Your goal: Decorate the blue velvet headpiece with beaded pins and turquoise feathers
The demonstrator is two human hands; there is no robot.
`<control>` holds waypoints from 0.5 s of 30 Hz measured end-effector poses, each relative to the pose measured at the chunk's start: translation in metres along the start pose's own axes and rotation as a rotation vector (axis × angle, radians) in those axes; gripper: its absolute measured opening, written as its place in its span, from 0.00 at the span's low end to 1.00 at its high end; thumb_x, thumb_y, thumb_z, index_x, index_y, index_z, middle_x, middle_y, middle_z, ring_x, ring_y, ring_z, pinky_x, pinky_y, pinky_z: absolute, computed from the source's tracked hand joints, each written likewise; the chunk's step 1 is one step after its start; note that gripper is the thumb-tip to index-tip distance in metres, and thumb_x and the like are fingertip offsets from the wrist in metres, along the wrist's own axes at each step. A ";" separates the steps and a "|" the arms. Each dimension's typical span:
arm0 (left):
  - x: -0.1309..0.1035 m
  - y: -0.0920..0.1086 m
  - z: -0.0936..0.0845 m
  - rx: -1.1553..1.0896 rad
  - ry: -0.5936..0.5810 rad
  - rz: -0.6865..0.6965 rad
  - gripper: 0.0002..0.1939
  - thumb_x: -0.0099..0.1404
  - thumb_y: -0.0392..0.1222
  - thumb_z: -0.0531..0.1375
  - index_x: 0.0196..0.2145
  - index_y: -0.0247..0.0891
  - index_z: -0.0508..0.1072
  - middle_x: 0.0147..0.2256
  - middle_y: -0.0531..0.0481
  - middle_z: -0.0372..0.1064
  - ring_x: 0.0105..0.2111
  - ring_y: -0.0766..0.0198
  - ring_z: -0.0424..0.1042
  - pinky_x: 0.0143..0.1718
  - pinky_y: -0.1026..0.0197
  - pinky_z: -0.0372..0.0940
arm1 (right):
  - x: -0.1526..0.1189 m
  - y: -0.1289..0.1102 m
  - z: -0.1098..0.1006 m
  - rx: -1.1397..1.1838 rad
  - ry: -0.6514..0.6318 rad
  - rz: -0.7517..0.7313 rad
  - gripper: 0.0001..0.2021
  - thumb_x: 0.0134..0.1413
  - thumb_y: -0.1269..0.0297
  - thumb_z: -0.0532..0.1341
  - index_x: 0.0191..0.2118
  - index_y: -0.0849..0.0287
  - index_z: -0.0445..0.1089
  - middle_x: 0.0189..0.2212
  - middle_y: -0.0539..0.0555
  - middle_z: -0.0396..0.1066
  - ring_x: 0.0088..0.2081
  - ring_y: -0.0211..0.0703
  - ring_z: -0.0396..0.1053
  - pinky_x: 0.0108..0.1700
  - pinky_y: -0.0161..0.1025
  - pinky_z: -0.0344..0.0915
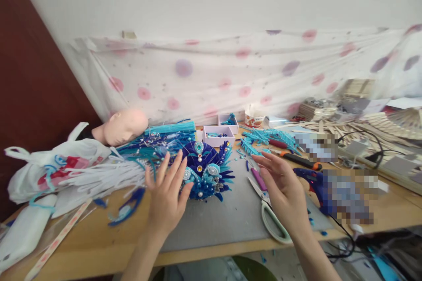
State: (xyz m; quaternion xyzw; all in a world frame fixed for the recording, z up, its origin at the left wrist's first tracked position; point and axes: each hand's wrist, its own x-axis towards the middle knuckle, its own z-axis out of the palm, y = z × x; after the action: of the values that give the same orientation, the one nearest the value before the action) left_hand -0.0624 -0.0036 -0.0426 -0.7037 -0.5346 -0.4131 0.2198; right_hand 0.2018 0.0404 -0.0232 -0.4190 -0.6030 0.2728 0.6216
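Note:
A blue beaded headpiece with gems, pearl discs and turquoise petals stands on a grey mat. My left hand is raised at its left side, fingers spread, covering part of it; nothing is held. To the right, my right hand hovers palm inward over the scissors, its fingers stretched out and holding nothing. The white-green scissors lie on the mat beside a purple-handled tool, partly hidden by that hand.
A mannequin head lies at the back left, near white strips and a plastic bag. Lilac boxes stand behind the headpiece. A blue glue gun, black-orange cutter and cables are on the right.

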 end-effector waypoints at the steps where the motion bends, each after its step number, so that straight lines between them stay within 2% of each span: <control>1: -0.004 0.000 -0.001 -0.057 0.066 -0.051 0.21 0.70 0.39 0.57 0.60 0.47 0.69 0.60 0.42 0.70 0.65 0.45 0.61 0.68 0.36 0.35 | -0.005 0.001 -0.001 0.024 0.050 0.032 0.16 0.60 0.57 0.63 0.52 0.54 0.70 0.48 0.60 0.78 0.51 0.53 0.75 0.54 0.54 0.68; 2: -0.009 0.002 -0.002 -0.131 0.160 -0.143 0.19 0.69 0.38 0.58 0.56 0.47 0.73 0.58 0.43 0.72 0.63 0.47 0.63 0.68 0.37 0.40 | -0.011 0.002 -0.001 0.056 0.102 0.081 0.15 0.57 0.56 0.65 0.49 0.54 0.71 0.47 0.60 0.78 0.50 0.53 0.75 0.54 0.54 0.69; 3: -0.015 0.006 -0.002 -0.234 0.274 -0.306 0.16 0.67 0.37 0.60 0.52 0.46 0.75 0.55 0.43 0.74 0.61 0.49 0.65 0.68 0.39 0.46 | -0.018 0.005 0.001 0.099 0.148 0.148 0.16 0.54 0.55 0.67 0.47 0.54 0.71 0.46 0.60 0.77 0.49 0.53 0.75 0.54 0.55 0.69; 5: -0.027 0.019 -0.002 -0.547 0.486 -0.827 0.17 0.61 0.36 0.66 0.48 0.45 0.75 0.54 0.44 0.72 0.60 0.51 0.67 0.66 0.45 0.53 | -0.035 0.012 0.012 0.217 0.181 0.340 0.21 0.45 0.55 0.72 0.44 0.54 0.71 0.47 0.60 0.76 0.49 0.56 0.74 0.54 0.56 0.69; 6: -0.032 0.026 -0.001 -0.778 0.529 -1.145 0.18 0.58 0.33 0.67 0.46 0.44 0.74 0.54 0.46 0.72 0.60 0.53 0.67 0.66 0.47 0.55 | -0.045 0.016 0.019 0.287 0.169 0.449 0.23 0.40 0.56 0.74 0.44 0.54 0.72 0.48 0.61 0.75 0.51 0.58 0.73 0.55 0.56 0.68; 7: -0.037 0.034 0.000 -0.970 0.543 -1.406 0.18 0.56 0.30 0.66 0.44 0.43 0.74 0.54 0.46 0.72 0.60 0.54 0.67 0.66 0.48 0.55 | -0.054 0.021 0.028 0.367 0.137 0.567 0.26 0.36 0.59 0.75 0.45 0.55 0.72 0.49 0.61 0.75 0.53 0.59 0.72 0.56 0.57 0.67; 8: -0.040 0.042 0.001 -1.078 0.531 -1.569 0.16 0.56 0.28 0.64 0.41 0.41 0.74 0.51 0.44 0.74 0.58 0.53 0.70 0.65 0.47 0.58 | -0.063 0.026 0.037 0.453 0.118 0.681 0.28 0.33 0.61 0.76 0.45 0.55 0.72 0.49 0.62 0.75 0.54 0.60 0.71 0.57 0.58 0.65; 9: -0.041 0.048 0.002 -1.164 0.510 -1.687 0.13 0.56 0.27 0.61 0.39 0.39 0.75 0.47 0.43 0.75 0.55 0.54 0.73 0.63 0.47 0.61 | -0.070 0.030 0.045 0.543 0.107 0.778 0.29 0.31 0.63 0.76 0.45 0.55 0.72 0.49 0.62 0.75 0.56 0.61 0.70 0.58 0.59 0.64; 11: -0.040 0.057 0.004 -1.235 0.470 -1.774 0.10 0.59 0.25 0.57 0.34 0.36 0.74 0.40 0.41 0.77 0.46 0.56 0.78 0.56 0.49 0.68 | -0.077 0.037 0.058 0.679 0.112 0.890 0.29 0.28 0.67 0.76 0.44 0.54 0.72 0.48 0.61 0.76 0.57 0.63 0.69 0.57 0.59 0.65; 15: -0.025 0.059 0.007 -1.407 0.422 -1.837 0.14 0.60 0.20 0.54 0.30 0.34 0.74 0.32 0.42 0.78 0.34 0.64 0.79 0.40 0.64 0.74 | -0.068 0.035 0.069 0.772 0.057 0.894 0.25 0.25 0.73 0.74 0.38 0.54 0.73 0.45 0.58 0.78 0.58 0.60 0.69 0.57 0.54 0.66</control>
State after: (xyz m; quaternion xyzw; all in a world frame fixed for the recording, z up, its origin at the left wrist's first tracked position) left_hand -0.0069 -0.0320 -0.0591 0.0618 -0.4485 -0.7290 -0.5134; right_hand 0.1320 0.0137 -0.0939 -0.3833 -0.2080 0.6965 0.5698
